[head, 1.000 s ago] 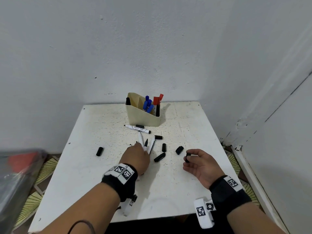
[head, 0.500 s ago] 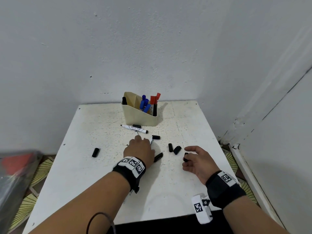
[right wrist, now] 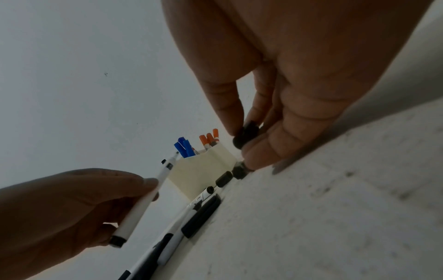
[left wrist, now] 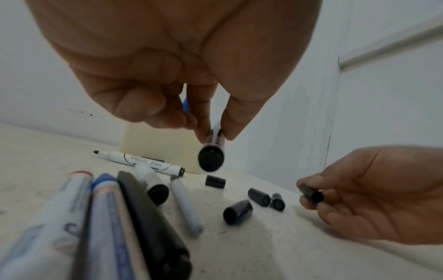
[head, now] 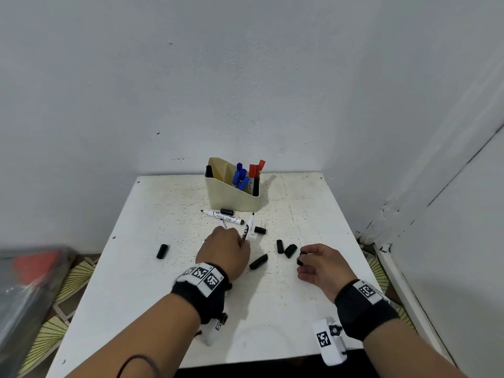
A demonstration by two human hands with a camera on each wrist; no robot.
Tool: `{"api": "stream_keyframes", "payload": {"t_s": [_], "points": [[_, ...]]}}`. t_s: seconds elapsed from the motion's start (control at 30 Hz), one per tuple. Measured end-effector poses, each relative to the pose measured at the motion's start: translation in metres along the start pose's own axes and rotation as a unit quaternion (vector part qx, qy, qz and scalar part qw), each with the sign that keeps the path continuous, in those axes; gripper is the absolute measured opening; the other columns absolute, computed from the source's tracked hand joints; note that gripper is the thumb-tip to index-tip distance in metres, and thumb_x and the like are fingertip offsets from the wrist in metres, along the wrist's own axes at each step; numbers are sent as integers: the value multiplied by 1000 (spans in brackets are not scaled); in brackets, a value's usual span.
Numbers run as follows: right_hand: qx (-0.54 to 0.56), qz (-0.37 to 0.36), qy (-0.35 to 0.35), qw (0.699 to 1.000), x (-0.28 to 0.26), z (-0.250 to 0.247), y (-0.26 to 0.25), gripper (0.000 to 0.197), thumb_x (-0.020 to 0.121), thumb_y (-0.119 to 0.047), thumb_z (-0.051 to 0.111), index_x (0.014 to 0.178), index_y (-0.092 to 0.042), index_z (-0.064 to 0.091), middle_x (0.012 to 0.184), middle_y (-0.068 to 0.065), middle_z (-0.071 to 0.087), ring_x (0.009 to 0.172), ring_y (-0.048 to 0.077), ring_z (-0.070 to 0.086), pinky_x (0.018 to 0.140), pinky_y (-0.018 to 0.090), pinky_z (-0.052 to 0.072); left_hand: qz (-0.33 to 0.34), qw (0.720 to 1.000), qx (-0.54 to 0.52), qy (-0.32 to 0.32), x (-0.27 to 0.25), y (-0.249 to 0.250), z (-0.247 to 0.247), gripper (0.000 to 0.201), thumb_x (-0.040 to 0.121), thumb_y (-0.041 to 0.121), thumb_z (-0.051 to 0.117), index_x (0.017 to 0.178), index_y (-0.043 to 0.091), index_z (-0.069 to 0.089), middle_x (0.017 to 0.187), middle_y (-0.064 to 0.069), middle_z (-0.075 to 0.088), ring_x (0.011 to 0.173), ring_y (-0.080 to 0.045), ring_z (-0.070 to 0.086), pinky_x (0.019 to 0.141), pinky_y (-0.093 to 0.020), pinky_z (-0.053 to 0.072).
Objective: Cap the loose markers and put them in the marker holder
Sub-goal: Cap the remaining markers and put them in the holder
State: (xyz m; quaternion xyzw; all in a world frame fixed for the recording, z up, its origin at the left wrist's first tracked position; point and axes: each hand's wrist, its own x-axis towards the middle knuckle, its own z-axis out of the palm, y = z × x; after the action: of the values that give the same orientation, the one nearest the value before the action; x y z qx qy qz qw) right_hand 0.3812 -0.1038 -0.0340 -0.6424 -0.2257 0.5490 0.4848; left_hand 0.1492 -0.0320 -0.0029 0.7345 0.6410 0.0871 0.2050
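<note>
From the head view, my left hand (head: pixel 223 252) pinches a white marker (head: pixel 248 227) just above the desk (head: pixel 300 203), its uncapped tip pointing toward the holder (head: pixel 231 196) at the far edge, where blue and red markers stand. My right hand (head: pixel 321 266) sits to the right, fingers curled round a black cap (head: pixel 300 261). Another uncapped marker (head: pixel 222 216) lies in front of the holder, and loose caps lie scattered between my hands, with one cap (head: pixel 162 251) off to the left. From the left wrist, my thumb and fingers (left wrist: pixel 203 121) grip the marker's barrel, its black butt end (left wrist: pixel 210 159) toward the camera; more markers lie on the desk below, blurred. My right hand (left wrist: pixel 374 191) shows at the right with the cap (left wrist: pixel 311 194) in its fingertips. From the right wrist, my fingers (right wrist: pixel 227 106) pinch the cap (right wrist: pixel 246 136) close over the desk, and my left hand (right wrist: pixel 72 208) holds the marker (right wrist: pixel 146 199) tilted, tip up toward the holder (right wrist: pixel 203 170).
</note>
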Motion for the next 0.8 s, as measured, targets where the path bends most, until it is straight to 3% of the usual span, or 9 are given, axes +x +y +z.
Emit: {"api": "stream_keyframes", "payload": {"t_s": [0.17,0.23,0.3,0.47,0.8], "points": [[103,-46,-11,994,-17,10,-14,23,93,4,68,114,8,61,96,23,69,84,37,71,75,41,62,48,991,-126,-12,-42,-15,-16,26,100,44,54,91,21,62,87,4,68,85,-17,64,79,-36,53],[139,-58,-36,988,-28,17,-21,23,93,1,68,114,7,60,101,25,71,88,37,73,76,40,61,44,972,-226,-51,-64,-16,-22,23,101,39,56,91,19,62,82,2,74,74,-16,72,73,-41,60],[162,-67,-60,983,-40,25,-27,21,94,-2,68,113,5,61,104,25,72,88,36,73,78,41,62,42,953,-288,-80,-85,-15,-26,21,102,34,56,92,17,62,83,1,77,70,-17,74,68,-39,62],[217,-59,-99,969,-72,38,-33,12,94,-6,67,104,0,64,103,23,73,85,31,73,77,38,63,59,941,-320,-91,-119,-13,-36,21,103,31,57,93,13,61,85,1,77,72,-19,75,63,-31,58],[239,-61,-116,962,-107,39,-40,19,94,-11,68,109,0,64,109,27,72,86,32,73,73,37,63,107,940,-314,-81,-148,-5,-56,18,103,31,57,91,18,63,87,3,77,72,-16,74,70,-37,58]]}}
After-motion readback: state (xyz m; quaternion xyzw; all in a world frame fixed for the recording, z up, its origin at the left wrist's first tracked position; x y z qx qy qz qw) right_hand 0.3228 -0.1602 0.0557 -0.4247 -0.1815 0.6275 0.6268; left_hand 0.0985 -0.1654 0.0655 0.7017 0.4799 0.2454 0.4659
